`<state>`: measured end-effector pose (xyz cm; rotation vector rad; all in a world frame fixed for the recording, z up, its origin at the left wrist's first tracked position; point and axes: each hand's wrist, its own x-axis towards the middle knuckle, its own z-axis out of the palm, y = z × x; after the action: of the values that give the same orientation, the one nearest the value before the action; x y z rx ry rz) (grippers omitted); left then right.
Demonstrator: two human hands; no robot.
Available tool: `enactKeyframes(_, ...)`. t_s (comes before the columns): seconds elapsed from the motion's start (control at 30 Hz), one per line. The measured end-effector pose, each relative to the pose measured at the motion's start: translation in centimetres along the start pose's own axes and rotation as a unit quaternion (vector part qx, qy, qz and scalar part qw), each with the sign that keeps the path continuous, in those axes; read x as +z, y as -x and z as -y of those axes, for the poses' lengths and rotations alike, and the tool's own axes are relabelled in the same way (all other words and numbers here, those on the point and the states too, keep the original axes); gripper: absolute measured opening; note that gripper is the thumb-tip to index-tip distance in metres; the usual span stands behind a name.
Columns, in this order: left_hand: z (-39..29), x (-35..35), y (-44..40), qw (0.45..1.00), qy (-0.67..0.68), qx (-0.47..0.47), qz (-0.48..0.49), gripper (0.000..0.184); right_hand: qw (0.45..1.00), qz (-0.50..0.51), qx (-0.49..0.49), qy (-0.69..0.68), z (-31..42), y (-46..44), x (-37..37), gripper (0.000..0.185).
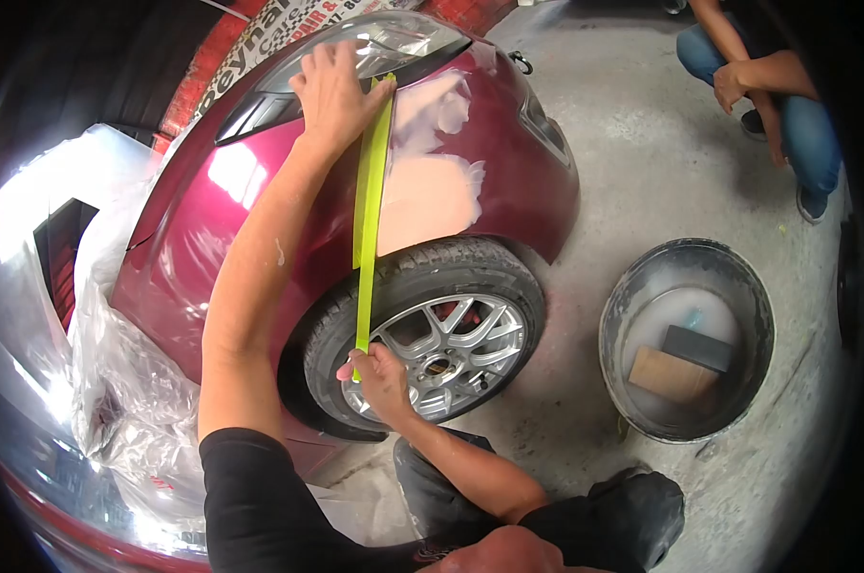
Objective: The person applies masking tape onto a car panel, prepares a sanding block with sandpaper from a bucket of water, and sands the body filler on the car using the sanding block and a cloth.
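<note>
A long strip of yellow-green masking tape (pixel 366 306) runs down the maroon fender (pixel 308 196) and hangs past the wheel arch in front of the tire. Another piece of the same tape (pixel 366 215) lies on the panel beneath it, along the edge of a pale filler patch (pixel 430 205). My left hand (pixel 334 95) rests near the headlight, fingers spread, its thumb pressing the strip's upper end. Lower down, my right hand (pixel 379 377) pinches the strip's bottom end in front of the wheel (pixel 441 363).
A black bucket (pixel 611 329) of cloudy water stands on the concrete floor, with a dark block (pixel 696 348) and a brown block (pixel 672 374) in it. Clear plastic sheeting (pixel 117 344) drapes the car's left side. Another person (pixel 785 91) crouches at upper right.
</note>
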<state>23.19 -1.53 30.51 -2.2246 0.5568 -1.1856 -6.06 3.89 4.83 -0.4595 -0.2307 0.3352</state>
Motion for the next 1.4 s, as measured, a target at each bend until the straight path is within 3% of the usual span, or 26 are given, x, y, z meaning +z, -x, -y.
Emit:
enactKeyframes(0.13,-0.2,-0.6,-1.8,0.991,-0.007,-0.103,0.085,0.081,1.0,0.01,0.019,0.013,0.0,0.0,-0.2,0.019)
enactKeyframes(0.23,-0.9,-0.6,-3.5,0.976,-0.016,-0.177,0.127,0.078,1.0,0.008,0.017,0.016,0.3,-0.2,0.1,0.019)
enactKeyframes(0.27,-0.9,-0.5,-3.4,0.979,-0.016,-0.177,0.098,0.063,1.0,0.002,0.017,0.008,0.4,-0.2,0.4,0.018)
enactKeyframes(0.37,1.4,-1.5,-1.5,0.993,0.061,0.062,0.075,0.041,1.0,-0.005,0.014,-0.015,1.4,-0.1,0.4,0.018)
enactKeyframes(0.4,0.9,-3.7,-0.5,0.976,0.023,0.124,0.175,0.035,1.0,-0.004,0.016,-0.024,1.6,0.0,0.5,0.018)
enactKeyframes(0.5,1.6,-5.5,3.1,0.925,0.061,0.309,0.214,0.041,0.999,0.015,0.033,-0.005,0.5,-0.3,0.2,0.018)
enactKeyframes(0.53,1.8,-6.1,4.0,0.908,0.008,0.32,0.27,0.051,0.999,0.019,0.032,-0.005,0.2,-0.4,0.1,0.019)
enactKeyframes(0.67,2.3,-6.0,5.9,0.904,-0.037,0.319,0.283,0.06,1.0,0.026,0.01,0.011,-0.2,-0.4,0.0,0.027)
enactKeyframes(0.9,2.0,-6.4,7.2,0.912,-0.027,0.3,0.278,0.07,0.984,-0.017,0.105,-0.145,0.7,-1.1,0.6,0.034)
enactKeyframes(1.1,1.9,-8.1,8.5,0.912,-0.008,0.279,0.3,0.083,0.981,0.012,0.122,-0.151,0.6,-1.5,0.0,0.036)
enactKeyframes(1.27,1.7,-8.0,8.0,0.912,-0.05,0.289,0.287,0.068,0.973,0.02,0.111,-0.203,1.1,0.3,1.7,0.033)
enactKeyframes(1.4,1.7,-8.1,8.0,0.909,-0.05,0.291,0.294,0.075,0.969,0.021,0.138,-0.205,1.0,-0.3,1.4,0.034)
